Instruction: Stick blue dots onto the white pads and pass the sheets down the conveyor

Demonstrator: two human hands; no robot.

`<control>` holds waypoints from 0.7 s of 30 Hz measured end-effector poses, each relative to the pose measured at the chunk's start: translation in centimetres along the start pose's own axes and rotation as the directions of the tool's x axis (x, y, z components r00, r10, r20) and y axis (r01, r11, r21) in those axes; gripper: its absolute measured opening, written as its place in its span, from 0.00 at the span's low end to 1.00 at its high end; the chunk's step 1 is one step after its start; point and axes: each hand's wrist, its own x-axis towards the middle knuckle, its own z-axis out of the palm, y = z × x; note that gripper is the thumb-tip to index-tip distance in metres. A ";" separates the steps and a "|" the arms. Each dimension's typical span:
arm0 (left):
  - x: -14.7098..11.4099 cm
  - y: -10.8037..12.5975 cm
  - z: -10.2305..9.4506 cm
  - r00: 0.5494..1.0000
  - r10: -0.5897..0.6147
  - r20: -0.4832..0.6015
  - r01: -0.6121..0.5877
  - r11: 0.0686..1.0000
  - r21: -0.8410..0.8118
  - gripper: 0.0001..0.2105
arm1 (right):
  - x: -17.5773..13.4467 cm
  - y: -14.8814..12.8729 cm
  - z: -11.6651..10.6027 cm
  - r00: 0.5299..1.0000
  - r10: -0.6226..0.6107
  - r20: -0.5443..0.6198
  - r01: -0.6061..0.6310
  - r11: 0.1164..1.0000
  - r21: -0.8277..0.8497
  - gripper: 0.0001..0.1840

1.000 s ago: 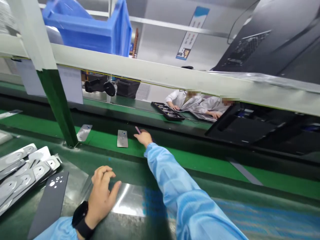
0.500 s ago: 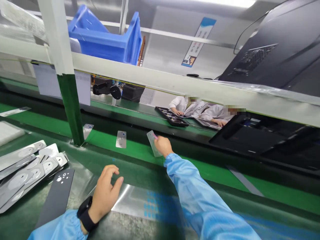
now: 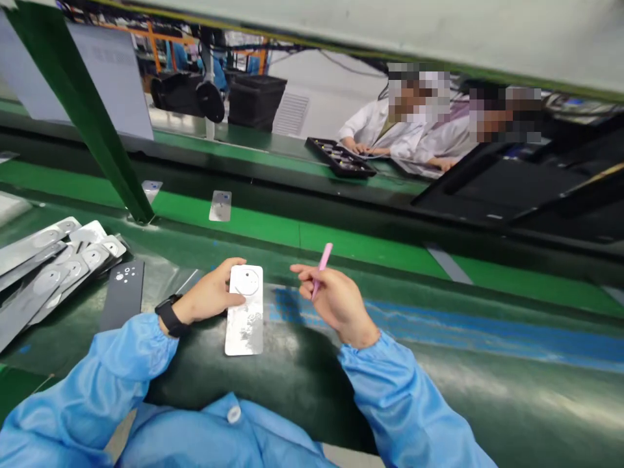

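Note:
My left hand (image 3: 209, 292), a black watch at its wrist, grips the left edge of a phone back panel (image 3: 245, 325). The panel is pale and shiny, with a round camera outline near its top, and its long side runs toward me. To its right, my right hand (image 3: 338, 299) is closed round a slim pink pen-like tool (image 3: 322, 270), which points up and away. That hand is apart from the panel. A dark grey phone back panel (image 3: 124, 296) with several camera holes lies left of my left wrist.
Several silvery panels (image 3: 53, 279) lie heaped at the left. On the bright green strip (image 3: 273, 229) beyond my hands lies another panel (image 3: 221, 205). A slanting green post (image 3: 92, 123) stands at left. People in white coats (image 3: 390, 123) sit across, near a black tray (image 3: 341, 158).
My right hand has come back from the green strip with the pink tool. The panel it held there is now in my left hand, which was empty. The view has tilted down.

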 end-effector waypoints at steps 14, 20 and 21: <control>-0.4 -0.5 1.8 0.991 0.094 0.098 -0.136 0.671 0.729 0.23 | 1.1 4.9 -1.6 0.980 0.151 0.132 -0.090 0.919 -0.384 0.19; -0.6 -1.1 1.7 0.987 0.048 0.150 -0.149 0.605 0.782 0.22 | 1.2 5.2 -1.5 0.985 0.144 0.097 -0.103 0.934 -0.341 0.20; -0.6 -1.1 1.6 0.986 0.052 0.156 -0.155 0.604 0.782 0.22 | 1.3 5.1 -1.4 0.985 0.145 0.092 -0.106 0.934 -0.341 0.20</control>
